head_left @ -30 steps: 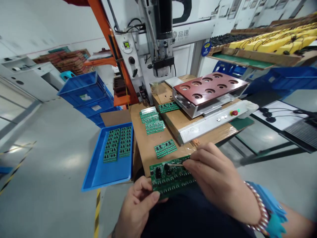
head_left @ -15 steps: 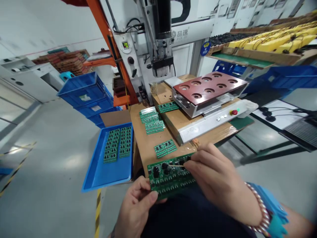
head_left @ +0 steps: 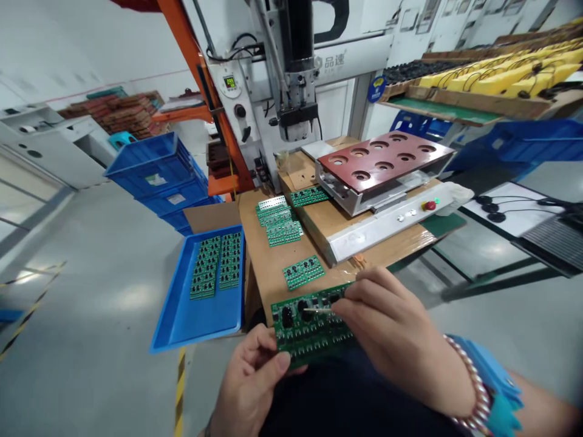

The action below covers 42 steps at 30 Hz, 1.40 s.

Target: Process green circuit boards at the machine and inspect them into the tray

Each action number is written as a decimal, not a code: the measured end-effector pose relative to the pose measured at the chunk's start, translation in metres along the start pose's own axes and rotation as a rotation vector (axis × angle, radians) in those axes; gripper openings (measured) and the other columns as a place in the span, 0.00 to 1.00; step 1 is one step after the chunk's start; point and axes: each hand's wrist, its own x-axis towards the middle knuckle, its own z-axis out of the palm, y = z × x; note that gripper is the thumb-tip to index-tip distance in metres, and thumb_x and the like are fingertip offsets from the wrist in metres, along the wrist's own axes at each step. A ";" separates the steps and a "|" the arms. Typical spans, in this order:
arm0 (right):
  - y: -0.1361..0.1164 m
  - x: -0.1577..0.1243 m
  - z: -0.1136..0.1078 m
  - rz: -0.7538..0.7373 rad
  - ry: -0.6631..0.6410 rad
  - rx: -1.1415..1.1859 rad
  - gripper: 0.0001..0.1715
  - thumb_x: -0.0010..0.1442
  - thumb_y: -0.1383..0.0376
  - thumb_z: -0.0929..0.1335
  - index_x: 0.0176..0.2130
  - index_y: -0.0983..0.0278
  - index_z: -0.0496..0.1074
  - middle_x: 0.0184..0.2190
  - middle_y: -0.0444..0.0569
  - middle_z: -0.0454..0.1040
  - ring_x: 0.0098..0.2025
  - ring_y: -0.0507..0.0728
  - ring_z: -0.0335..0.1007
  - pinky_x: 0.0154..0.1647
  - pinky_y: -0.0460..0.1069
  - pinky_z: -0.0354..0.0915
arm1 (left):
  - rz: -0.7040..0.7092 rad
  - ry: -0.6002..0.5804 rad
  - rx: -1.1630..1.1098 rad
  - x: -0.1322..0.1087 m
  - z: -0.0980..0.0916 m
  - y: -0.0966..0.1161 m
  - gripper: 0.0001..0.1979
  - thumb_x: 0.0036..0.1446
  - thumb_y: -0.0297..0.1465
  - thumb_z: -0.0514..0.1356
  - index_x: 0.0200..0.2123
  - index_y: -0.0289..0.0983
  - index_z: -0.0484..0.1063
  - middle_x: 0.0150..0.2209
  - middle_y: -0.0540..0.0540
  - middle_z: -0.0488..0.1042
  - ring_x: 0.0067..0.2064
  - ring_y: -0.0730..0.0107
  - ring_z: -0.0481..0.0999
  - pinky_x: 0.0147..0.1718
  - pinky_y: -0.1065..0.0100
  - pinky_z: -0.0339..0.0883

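A green circuit board (head_left: 310, 331) with black blobs and rows of small parts is tilted toward me above my lap. My left hand (head_left: 255, 376) grips its left end, thumb on the face and fingers behind. Between the fingertips of my right hand (head_left: 387, 328) is a thin pale stick (head_left: 317, 310). Its tip touches a black blob (head_left: 303, 309) near the board's upper edge. My right hand covers the board's right end. Just beyond, another circuit board (head_left: 303, 272) lies on the brown tabletop.
Several circuit boards (head_left: 279, 221) are piled farther back on the table. To the left, a blue tray (head_left: 177, 321) holds two rows of boards. A machine with a red-brown fixture plate (head_left: 387, 155) and red button (head_left: 429, 206) stands ahead. Blue crates (head_left: 155, 164) are stacked behind.
My right hand has shifted slightly left and down, and the stick's tip has moved down on the black blob. My left hand and the board have stayed nearly still.
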 end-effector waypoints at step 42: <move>0.005 -0.006 -0.001 0.021 -0.032 -0.002 0.11 0.56 0.78 0.62 0.37 0.68 0.71 0.29 0.49 0.65 0.35 0.54 0.55 0.34 0.50 0.59 | 0.007 0.079 -0.021 -0.002 0.004 0.003 0.13 0.33 0.27 0.72 0.20 0.37 0.69 0.21 0.54 0.69 0.24 0.73 0.70 0.23 0.68 0.74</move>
